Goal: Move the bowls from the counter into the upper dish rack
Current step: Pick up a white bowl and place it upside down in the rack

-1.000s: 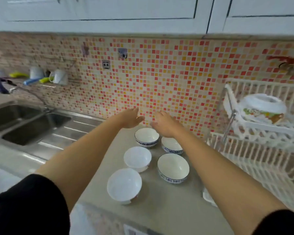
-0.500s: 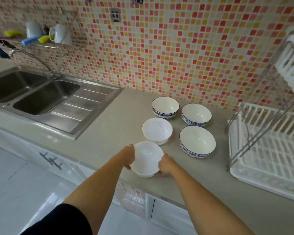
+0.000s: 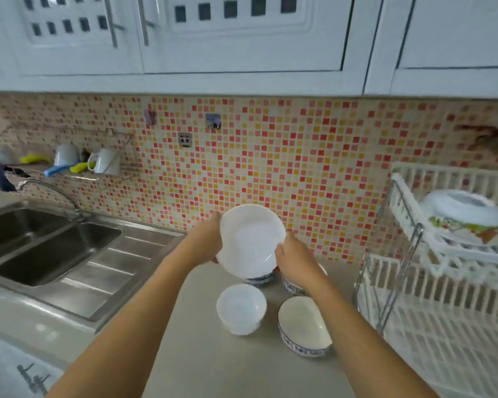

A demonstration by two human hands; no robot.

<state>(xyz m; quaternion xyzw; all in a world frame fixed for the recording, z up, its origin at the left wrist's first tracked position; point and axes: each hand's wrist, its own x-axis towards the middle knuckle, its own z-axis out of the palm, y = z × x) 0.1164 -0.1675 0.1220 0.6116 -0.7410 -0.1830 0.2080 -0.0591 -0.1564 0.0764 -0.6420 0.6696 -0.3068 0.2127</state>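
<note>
Counter (image 3: 207, 369): grey, carrying everything I list below. Double sink (image 3: 49, 254): steel, set in at my left. Two-tier dish rack (image 3: 443, 311): white, at my right; its upper tier (image 3: 454, 254) holds one upturned patterned bowl (image 3: 466, 214). White bowl (image 3: 250, 239): raised above the counter, tilted toward me, left hand (image 3: 204, 242) and right hand (image 3: 292, 261) clasping opposite rims. Second white bowl (image 3: 240, 308): on the counter. Blue-rimmed bowl (image 3: 304, 326): just beside it.
</note>
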